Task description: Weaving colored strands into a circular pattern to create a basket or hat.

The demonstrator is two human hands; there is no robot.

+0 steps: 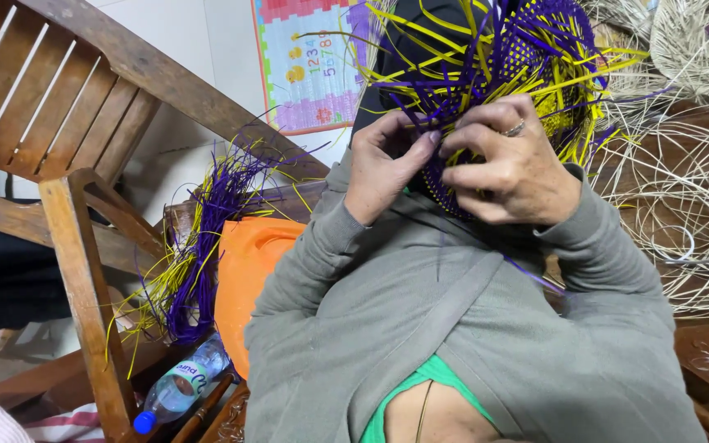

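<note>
Two hands on one piece: a half-woven purple and yellow basket, held up close in front of the camera, loose strand ends fanning out all round it.

Left hand: grip closed, thumb and fingertips pinching strands at the lower edge of the weave. Right hand, ring on one finger: grip closed too, fingers curled over the same edge, knuckles just beside the left thumb, the two hands touching. Both pinch points sit on the rim nearest the body.

Judgement on doing this step well: keep both pinches tight against the finished rows so the weave doesn't slacken, work one strand at a time, and hold the free ends clear of the pinch so they don't cross wrong. Thin strips likely kink if bent sharply, so fold them gently.

Left of the grips: a bundle of spare purple and yellow strands lying over the wooden chair, an orange cushion beside it, a clear water bottle with a blue cap lower down. Right of the grips: plain straw-coloured wicker pieces, well apart from the hands.

Hard to make out: which strand each grip actually holds, since fingers cover the working edge. Basket top is cut off by the frame; its inner side and overall shape can't be told. Grey sleeves hide the lap and whatever supports the arms.
</note>
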